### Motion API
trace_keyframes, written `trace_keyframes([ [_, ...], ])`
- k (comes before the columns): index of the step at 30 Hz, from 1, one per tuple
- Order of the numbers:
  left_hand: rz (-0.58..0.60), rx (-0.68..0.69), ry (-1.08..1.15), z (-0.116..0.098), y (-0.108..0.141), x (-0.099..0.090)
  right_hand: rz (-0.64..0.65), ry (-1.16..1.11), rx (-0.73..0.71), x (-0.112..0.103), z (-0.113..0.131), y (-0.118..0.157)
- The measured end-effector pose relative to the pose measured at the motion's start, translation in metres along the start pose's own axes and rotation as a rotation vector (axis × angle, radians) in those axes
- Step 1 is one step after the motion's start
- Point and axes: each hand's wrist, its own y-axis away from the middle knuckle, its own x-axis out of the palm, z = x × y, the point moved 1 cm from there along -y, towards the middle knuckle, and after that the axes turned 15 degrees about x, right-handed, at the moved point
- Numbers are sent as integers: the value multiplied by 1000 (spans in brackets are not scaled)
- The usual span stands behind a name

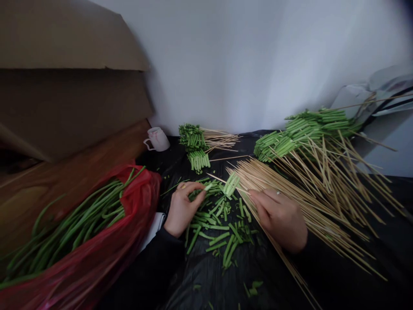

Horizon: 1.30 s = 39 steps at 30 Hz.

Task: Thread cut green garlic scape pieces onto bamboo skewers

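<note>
My right hand (280,216) is closed round a bamboo skewer (217,177) whose pointed end aims left. Several short green bean pieces (231,184) are threaded side by side on it, just beyond my fingers. Between thumb and fingertips, my left hand (185,206) pinches a single cut bean piece (208,187), held close to the skewer's tip but apart from it. Below both hands lies a loose heap of cut bean pieces (219,228) on the black plastic sheet (206,284). A large bundle of bare skewers (290,189) spreads out beside and beyond my right hand.
Filled bean skewers are piled at the back right (309,129), with a smaller stack (193,142) at the back centre. A red plastic bag (138,202) of long beans (84,219) sits at left. A white mug (158,139) and a cardboard box (71,94) stand behind it.
</note>
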Motion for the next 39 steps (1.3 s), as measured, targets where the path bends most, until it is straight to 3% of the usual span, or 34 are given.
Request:
trace_keyframes([
  [6,-249,-507,820,-1,0,-3,6,-24,-54,-1,3,4],
  [10,-322,-651,1072,-1,0,-2,8,-23,-85,-1,6,6],
  [39,-393,-670,1029,2,1,-1,40,56,-146,-2,12,7],
])
